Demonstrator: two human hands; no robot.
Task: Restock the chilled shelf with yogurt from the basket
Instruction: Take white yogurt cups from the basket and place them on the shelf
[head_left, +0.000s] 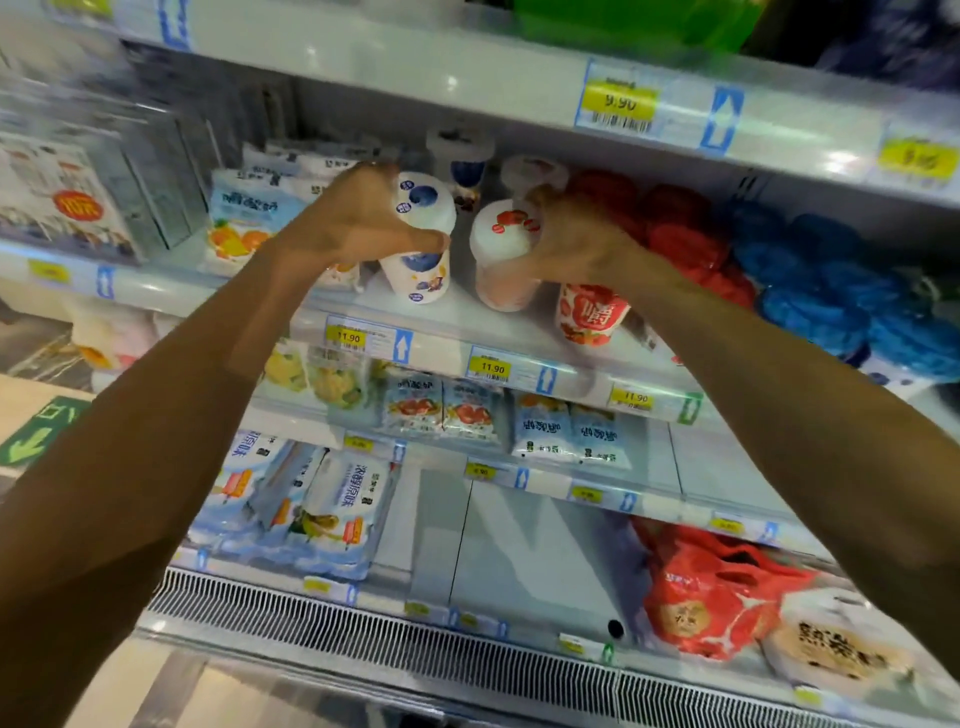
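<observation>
My left hand (358, 218) grips a white yogurt cup with blueberry print (422, 239), tilted, just above the chilled shelf (457, 322). To its right, my right hand (576, 239) holds a white and pink strawberry yogurt cup (501, 254) by its side, also tilted toward me. Another strawberry cup (589, 314) stands on the shelf under my right wrist. More cups stand behind, a blueberry one (465, 166) among them. The basket is out of view.
Fruit yogurt pouches (244, 218) lie left of the cups; red (670, 228) and blue (826, 275) packs fill the right. The shelf above (467, 78) overhangs closely. Lower shelves hold pouches (441, 410) and red bags (711, 587). A vent grille (363, 629) runs along the bottom.
</observation>
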